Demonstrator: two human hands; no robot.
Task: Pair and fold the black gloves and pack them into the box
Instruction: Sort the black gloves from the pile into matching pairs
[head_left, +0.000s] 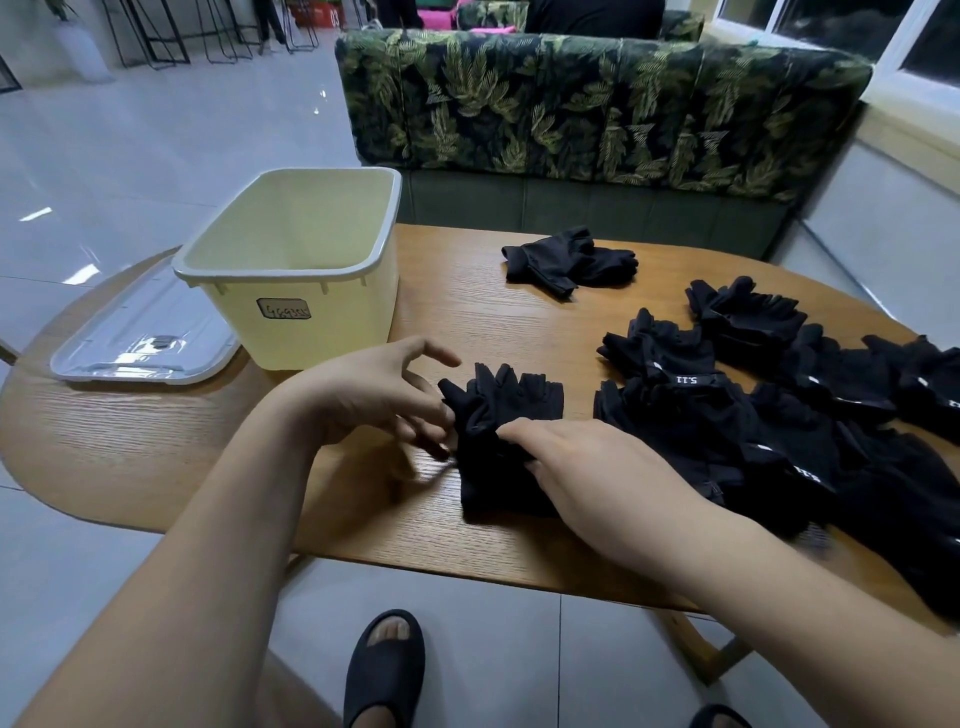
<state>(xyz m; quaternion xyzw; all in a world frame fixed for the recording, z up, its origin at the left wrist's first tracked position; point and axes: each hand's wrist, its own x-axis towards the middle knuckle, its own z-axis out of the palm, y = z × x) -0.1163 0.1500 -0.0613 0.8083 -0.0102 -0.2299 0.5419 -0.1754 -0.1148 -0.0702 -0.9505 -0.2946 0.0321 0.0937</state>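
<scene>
A: Left side?
B: Grey lid (140, 338) flat on the table (156, 447), cream box (296, 270) beside it, upright, nothing visible inside.
A: Hands?
B: Left hand (374, 395) fingertips pinching the glove pair (504, 441) at its left edge. Right hand (587, 467) pressing on it, fingers curled into the fabric.
A: Rest?
B: One folded pair (566, 260) behind, loose glove pile (805, 415) at right.

Single head-worn wide-angle view, forward and down, close over the table (519, 322), edges perhaps warped.
</scene>
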